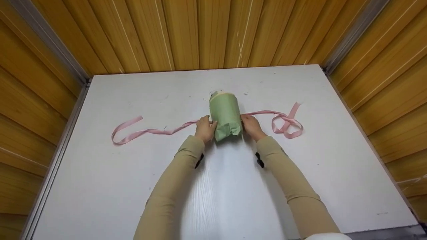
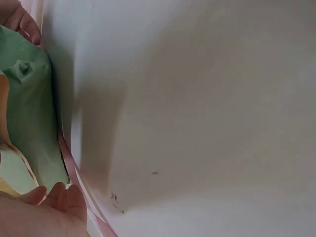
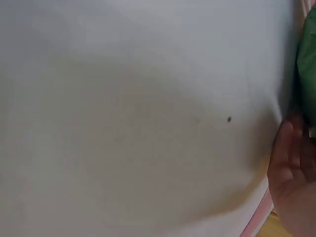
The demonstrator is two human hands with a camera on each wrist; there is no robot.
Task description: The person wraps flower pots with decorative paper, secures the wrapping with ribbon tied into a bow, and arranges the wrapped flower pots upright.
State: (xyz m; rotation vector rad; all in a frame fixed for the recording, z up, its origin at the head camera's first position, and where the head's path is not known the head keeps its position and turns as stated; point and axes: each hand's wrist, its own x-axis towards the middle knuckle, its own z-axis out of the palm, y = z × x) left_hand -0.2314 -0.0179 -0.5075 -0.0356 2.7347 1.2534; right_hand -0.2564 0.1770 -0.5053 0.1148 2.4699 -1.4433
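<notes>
A cylinder-like package [image 1: 225,108] wrapped in green paper lies mid-table, its crumpled, folded end toward me. Beneath it a pink ribbon [image 1: 156,131] runs crosswise and comes out on both sides. My left hand [image 1: 205,129] holds the package's left side, thumb against the paper, near the ribbon. On the opposite side my right hand [image 1: 252,126] grips the package low down, its fingertips partly hidden. The left wrist view shows the green package [image 2: 32,108] between both hands, with a pale orange edge on the paper. Only a sliver of the package [image 3: 308,69] shows in the right wrist view.
The white table [image 1: 220,200] has small dark marks and scuffs. To the right, the ribbon's tail [image 1: 293,135] lies in a loop; the left tail curls back on itself. Yellow wood-look panels [image 1: 213,33] stand behind and at both sides.
</notes>
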